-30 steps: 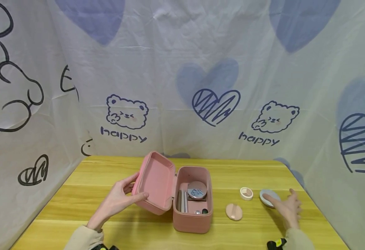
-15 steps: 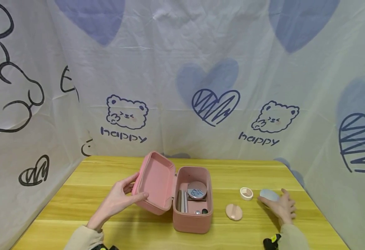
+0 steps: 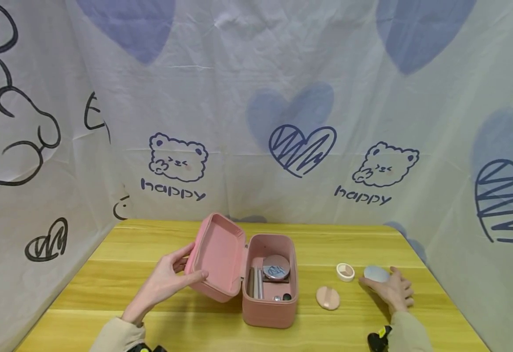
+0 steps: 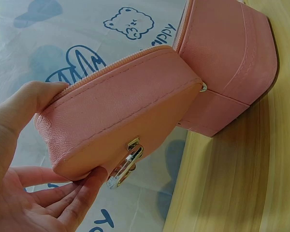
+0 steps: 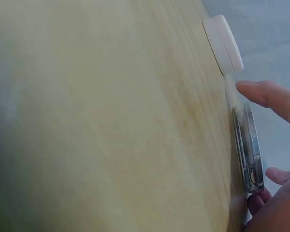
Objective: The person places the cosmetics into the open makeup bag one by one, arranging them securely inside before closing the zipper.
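Note:
A pink cosmetic case stands on the table with its lid swung out to the left. My left hand grips the lid's outer end, thumb on the rim and fingers beneath, near a metal ring in the left wrist view. Inside the case are a round compact, slim tubes and small silver and black pieces. At the right, my right hand spreads around a round, flat compact lying on the table. In the right wrist view, thumb and fingers flank this compact.
A beige powder puff lies right of the case. Between it and the compact, farther back, sits a small white round pan with beige and brown sections. A printed cloth hangs behind the wooden table.
My right hand has shifted slightly left and closer around the round compact, its thumb moving from over the compact to its near left edge. The left hand and lid have stayed put.

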A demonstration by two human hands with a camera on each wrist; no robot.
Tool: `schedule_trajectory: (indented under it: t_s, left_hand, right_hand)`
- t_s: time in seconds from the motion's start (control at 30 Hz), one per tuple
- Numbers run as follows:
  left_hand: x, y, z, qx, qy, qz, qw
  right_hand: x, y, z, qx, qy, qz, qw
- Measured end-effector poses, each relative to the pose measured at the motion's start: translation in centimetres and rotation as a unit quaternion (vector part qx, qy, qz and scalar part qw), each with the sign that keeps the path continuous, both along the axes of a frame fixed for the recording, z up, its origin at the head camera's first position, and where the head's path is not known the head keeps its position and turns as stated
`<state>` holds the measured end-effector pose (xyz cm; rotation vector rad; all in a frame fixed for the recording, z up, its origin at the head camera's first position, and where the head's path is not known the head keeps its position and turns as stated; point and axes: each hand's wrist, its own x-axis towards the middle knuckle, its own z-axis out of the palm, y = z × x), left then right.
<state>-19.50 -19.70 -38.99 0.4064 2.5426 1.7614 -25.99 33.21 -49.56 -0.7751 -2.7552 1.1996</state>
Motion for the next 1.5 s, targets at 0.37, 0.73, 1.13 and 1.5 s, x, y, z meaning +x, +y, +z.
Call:
schedule_trajectory:
  t_s: [0.37,0.73,1.13,1.5]
  left_hand:
    - [-0.1,0.0,-0.1,-0.004,0.009,-0.001,0.9999]
    - [0.0,0.1,0.0,0.004,0.006,-0.006,1.0000]
    - [0.0,0.1,0.0,0.004,0.009,-0.005,0.9999]
    - [0.0,0.0,0.0,0.005,0.007,-0.004,1.0000]
  right_hand:
    - [-0.1,0.0,-0.1,0.021,-0.001,0.007,0.9997]
    - [-0.1,-0.1,-0.1,0.025,0.000,0.000,0.9997]
    - [0.1,-0.2,0.3,0.016,0.004,-0.005,0.9998]
    - [0.6,-1.9,2.8,-0.005,0.052,0.040,0.9978]
